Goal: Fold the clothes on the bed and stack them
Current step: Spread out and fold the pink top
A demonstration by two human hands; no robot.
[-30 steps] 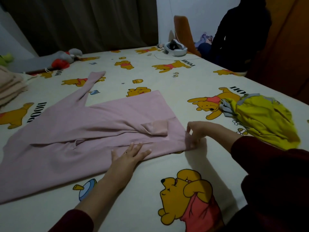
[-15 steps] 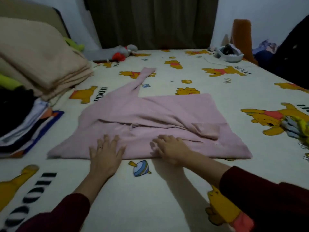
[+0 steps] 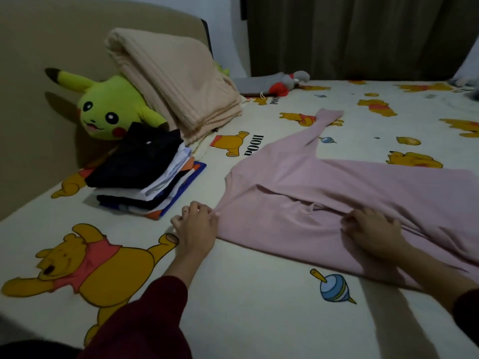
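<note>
A pink long-sleeved garment (image 3: 350,193) lies spread on the bed, one sleeve pointing toward the far side. My left hand (image 3: 195,226) pinches its left corner at the shoulder end, fingers curled on the cloth. My right hand (image 3: 370,229) rests on the garment's middle near the neckline, fingers bent into the fabric. A stack of folded clothes (image 3: 145,174), black on top with white and blue beneath, sits to the left near the headboard.
A yellow plush toy (image 3: 108,110) leans on the headboard (image 3: 39,73) behind the stack. A folded beige blanket (image 3: 176,81) lies beside it. A grey and red soft toy (image 3: 282,84) sits by the dark curtain. The bedsheet (image 3: 259,307) carries cartoon bear prints.
My view swung left, bringing the stack and plush toy into sight. My left hand slid left to the garment's corner and took hold of it. My right hand moved onto the garment's middle.
</note>
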